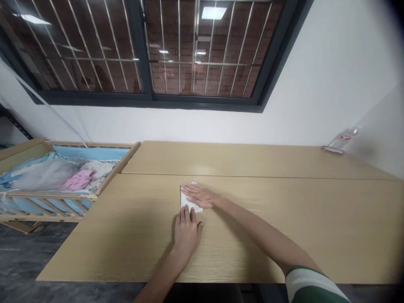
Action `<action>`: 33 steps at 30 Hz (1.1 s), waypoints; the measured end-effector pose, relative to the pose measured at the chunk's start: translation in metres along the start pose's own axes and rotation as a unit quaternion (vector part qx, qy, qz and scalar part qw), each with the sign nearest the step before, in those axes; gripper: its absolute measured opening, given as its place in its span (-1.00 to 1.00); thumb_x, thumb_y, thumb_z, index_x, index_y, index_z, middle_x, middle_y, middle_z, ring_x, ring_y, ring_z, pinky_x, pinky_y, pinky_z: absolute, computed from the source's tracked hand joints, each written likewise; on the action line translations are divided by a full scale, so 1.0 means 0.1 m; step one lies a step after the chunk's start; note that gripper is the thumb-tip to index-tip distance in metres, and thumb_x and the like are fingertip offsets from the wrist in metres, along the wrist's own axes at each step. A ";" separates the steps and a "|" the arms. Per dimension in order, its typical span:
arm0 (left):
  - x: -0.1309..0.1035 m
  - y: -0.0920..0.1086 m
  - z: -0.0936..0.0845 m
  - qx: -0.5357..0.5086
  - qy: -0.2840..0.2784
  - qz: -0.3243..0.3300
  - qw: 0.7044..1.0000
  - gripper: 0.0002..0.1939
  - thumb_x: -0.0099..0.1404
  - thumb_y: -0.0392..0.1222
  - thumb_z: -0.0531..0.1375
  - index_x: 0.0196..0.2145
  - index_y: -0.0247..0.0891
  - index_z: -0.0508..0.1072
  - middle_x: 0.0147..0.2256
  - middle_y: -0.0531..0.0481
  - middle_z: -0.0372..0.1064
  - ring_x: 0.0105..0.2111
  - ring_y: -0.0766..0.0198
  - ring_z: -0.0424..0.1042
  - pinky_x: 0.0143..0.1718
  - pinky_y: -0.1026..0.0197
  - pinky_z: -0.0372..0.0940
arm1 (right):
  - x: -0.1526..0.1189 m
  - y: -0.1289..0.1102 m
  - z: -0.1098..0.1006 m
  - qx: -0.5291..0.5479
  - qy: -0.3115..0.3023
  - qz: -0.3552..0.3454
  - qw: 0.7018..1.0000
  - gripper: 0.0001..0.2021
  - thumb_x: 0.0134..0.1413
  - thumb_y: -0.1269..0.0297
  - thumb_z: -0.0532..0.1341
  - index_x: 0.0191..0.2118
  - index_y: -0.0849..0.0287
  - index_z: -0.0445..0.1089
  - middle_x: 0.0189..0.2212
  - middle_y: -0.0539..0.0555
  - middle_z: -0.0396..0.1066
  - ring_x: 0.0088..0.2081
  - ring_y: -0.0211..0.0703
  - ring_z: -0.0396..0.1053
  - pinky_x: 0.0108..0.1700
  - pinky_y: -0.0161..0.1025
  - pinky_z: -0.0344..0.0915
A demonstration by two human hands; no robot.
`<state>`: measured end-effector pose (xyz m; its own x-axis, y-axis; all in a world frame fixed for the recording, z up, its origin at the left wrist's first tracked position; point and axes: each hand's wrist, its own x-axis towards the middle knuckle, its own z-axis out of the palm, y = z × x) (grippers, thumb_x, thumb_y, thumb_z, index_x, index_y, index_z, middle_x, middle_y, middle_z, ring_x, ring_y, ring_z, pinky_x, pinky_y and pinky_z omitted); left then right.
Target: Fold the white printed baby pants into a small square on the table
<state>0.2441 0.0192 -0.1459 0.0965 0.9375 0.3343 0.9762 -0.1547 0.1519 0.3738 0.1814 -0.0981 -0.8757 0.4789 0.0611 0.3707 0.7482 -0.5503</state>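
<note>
A small white sheet, paper or thin cloth (186,203), lies flat on the light wooden tabletop (271,235) near its middle. My right hand (200,195) rests across the sheet's upper part, fingers stretched out to the left and pressed flat. Below it, my left hand (188,229) has its fingertips on the sheet's lower edge, with the thumb apart on the right. Part of the sheet is hidden under both hands. Neither hand is wrapped round anything.
A wooden crib (118,172) with blue lining and bedding adjoins the table on the left. Behind stands a white wall (189,124) under a dark-framed, barred window (205,101). A clear plastic package (342,139) lies at the back right corner. Dark floor (19,256) shows at lower left.
</note>
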 end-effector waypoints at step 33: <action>0.76 -0.65 -0.43 -0.166 -0.114 -0.090 0.975 -0.72 0.45 -0.02 0.01 -0.28 -0.21 0.39 -0.32 -0.10 0.52 -0.31 0.15 0.50 -0.31 0.21 0.25 | -0.04 -0.27 0.47 0.222 0.406 0.186 0.867 -0.78 -0.10 0.25 0.31 -0.31 0.11 0.30 -0.37 -0.03 0.30 -0.32 -0.16 0.27 -0.23 -0.22 0.31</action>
<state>0.1793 0.0875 -0.0906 0.0078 0.9978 0.0654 0.8682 -0.0392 0.4946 0.3532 0.1377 -0.1226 -0.1484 0.9491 0.2779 0.2679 0.3091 -0.9125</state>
